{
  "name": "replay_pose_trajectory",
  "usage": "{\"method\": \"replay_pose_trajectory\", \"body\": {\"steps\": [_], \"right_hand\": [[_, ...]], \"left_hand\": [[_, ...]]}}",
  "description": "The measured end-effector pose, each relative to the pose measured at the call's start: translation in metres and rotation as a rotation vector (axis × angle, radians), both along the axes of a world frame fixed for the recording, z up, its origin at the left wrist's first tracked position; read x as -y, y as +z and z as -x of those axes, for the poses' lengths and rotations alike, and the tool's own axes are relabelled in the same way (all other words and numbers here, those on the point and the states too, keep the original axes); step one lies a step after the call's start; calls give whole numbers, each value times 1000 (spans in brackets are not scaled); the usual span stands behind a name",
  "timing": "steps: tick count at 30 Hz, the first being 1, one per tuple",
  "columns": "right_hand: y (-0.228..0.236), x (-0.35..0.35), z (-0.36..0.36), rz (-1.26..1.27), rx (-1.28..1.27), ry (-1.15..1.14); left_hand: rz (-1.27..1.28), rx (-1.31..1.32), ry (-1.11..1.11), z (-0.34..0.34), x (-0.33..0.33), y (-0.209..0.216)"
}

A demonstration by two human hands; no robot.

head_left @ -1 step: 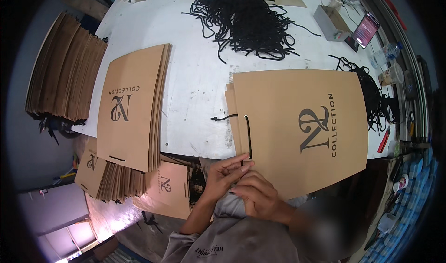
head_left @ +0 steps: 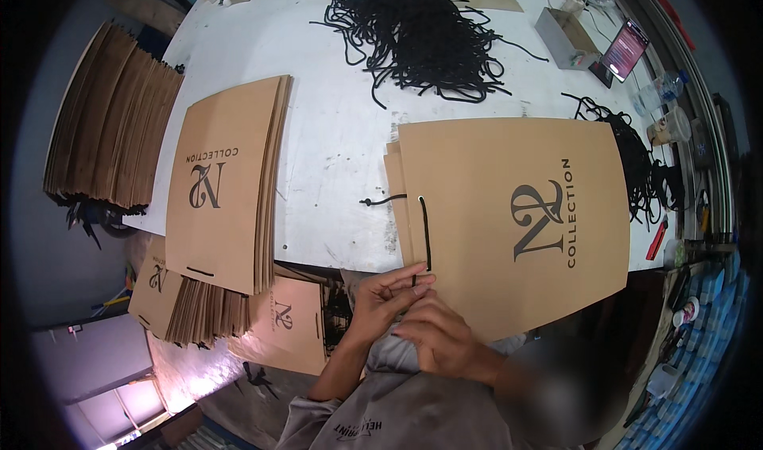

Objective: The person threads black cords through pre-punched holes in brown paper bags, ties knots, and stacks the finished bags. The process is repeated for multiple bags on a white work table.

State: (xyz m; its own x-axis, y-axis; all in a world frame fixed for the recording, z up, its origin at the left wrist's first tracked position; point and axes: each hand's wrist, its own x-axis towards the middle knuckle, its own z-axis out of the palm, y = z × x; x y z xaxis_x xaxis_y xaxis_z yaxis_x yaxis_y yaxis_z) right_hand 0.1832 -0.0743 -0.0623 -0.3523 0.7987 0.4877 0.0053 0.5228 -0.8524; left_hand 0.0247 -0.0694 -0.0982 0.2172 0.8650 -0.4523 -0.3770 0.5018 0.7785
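Observation:
A brown paper bag [head_left: 493,212] with a dark printed logo lies flat at the table's near right, over other brown sheets. A black cord [head_left: 426,235] runs along its left side from a hole. A knotted cord end sticks out leftward. My left hand [head_left: 385,303] pinches the lower part of the cord at the bag's near left edge. Just right of it, my right hand [head_left: 441,335] is closed, fingers curled together near the bag's lower edge. What sits between its fingertips is hidden.
Corded brown bags are stacked [head_left: 222,180] at left, with more bags [head_left: 214,315] below the table edge. A tall brown stack [head_left: 111,124] stands far left. Black cords heap [head_left: 421,37] at the back; another bundle [head_left: 632,160], a phone [head_left: 625,50] and a red cutter [head_left: 656,241] lie right.
My right hand's fingers have shifted slightly and curl a little more. The left hand, bag and cord look the same.

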Motion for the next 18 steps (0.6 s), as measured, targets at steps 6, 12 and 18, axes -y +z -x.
{"method": "replay_pose_trajectory", "body": {"steps": [6,12,18], "right_hand": [[0,1,-3,-56,7,133],[-7,3,1,-46,-98,160],[-18,-20,4,52,-70,-110]], "left_hand": [[41,51,-75,2,-12,-4],[-46,117,-76,3,-11,-14],[-26,12,2,11,-9,-11]]}}
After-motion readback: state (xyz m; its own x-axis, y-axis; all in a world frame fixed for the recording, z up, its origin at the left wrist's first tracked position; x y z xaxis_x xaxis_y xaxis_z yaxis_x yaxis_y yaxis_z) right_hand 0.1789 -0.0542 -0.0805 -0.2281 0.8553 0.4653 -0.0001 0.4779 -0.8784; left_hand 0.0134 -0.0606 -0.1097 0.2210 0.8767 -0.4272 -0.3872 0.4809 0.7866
